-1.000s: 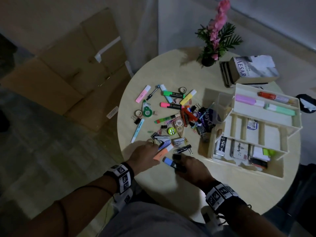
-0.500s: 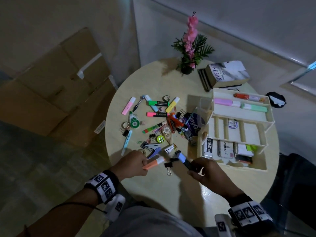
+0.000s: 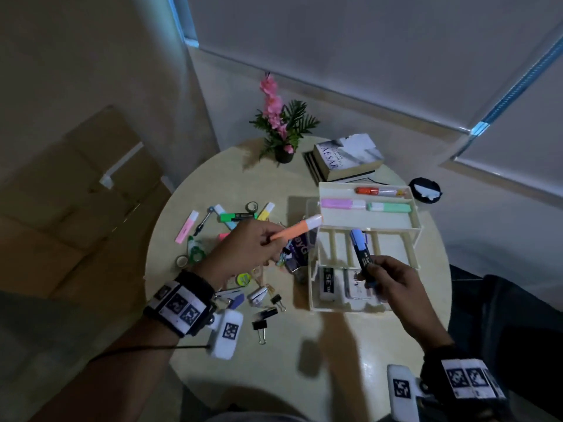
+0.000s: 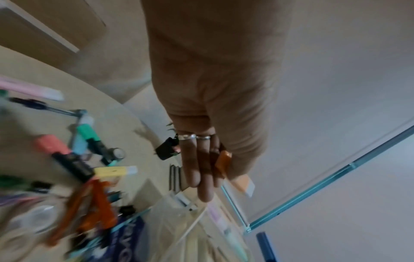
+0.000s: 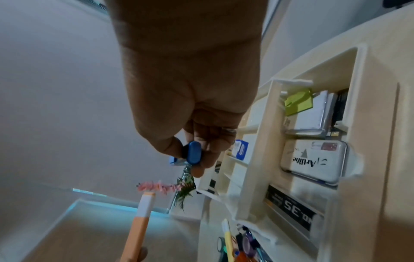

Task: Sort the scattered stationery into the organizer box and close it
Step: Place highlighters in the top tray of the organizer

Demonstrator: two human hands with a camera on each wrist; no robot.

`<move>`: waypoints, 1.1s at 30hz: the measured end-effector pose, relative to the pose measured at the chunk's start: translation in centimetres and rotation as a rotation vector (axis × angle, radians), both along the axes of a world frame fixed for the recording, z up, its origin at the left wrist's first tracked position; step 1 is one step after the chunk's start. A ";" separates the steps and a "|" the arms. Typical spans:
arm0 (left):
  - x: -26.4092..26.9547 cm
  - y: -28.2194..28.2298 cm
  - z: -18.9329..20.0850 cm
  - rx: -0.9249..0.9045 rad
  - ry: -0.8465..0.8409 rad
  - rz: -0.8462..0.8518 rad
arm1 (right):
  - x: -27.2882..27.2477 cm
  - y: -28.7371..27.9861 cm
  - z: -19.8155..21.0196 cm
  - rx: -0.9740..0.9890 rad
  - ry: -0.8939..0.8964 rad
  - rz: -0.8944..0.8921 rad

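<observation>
While your left hand pinches an orange highlighter, your right hand grips a blue marker over the organizer box.

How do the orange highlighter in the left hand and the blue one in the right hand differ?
The orange highlighter has a white cap and a pale slim body; the blue highlighter has a dark, printed barrel. Orange points right toward the organizer's top tray; blue stands over the slotted middle tier. Both are held off the table.

Organizer box right of scattered stationery
</observation>
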State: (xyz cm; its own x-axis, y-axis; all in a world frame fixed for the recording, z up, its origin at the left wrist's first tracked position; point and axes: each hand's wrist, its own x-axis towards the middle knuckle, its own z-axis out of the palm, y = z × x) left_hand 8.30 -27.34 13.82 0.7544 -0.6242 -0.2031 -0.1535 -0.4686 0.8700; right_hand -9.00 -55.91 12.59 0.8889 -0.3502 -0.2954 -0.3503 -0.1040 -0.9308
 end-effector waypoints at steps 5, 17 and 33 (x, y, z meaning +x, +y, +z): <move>2.5 -6.3 0.9 0.071 -0.085 -0.013 | -1.0 -3.8 -0.7 0.147 0.031 -0.046; 3.8 -14.6 -1.7 0.271 -0.250 -0.012 | -1.8 -10.3 -3.3 0.248 0.037 -0.072; 3.9 -16.3 -3.8 0.370 -0.538 0.060 | 0.8 -13.3 -6.6 0.093 0.053 -0.005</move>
State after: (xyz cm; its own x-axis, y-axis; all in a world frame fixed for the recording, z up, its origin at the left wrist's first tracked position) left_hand 12.16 -43.63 10.05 0.8421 -0.5390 0.0194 -0.4864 -0.7434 0.4591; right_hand -8.21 -69.18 5.97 0.8692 -0.3240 -0.3737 -0.4000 -0.0163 -0.9164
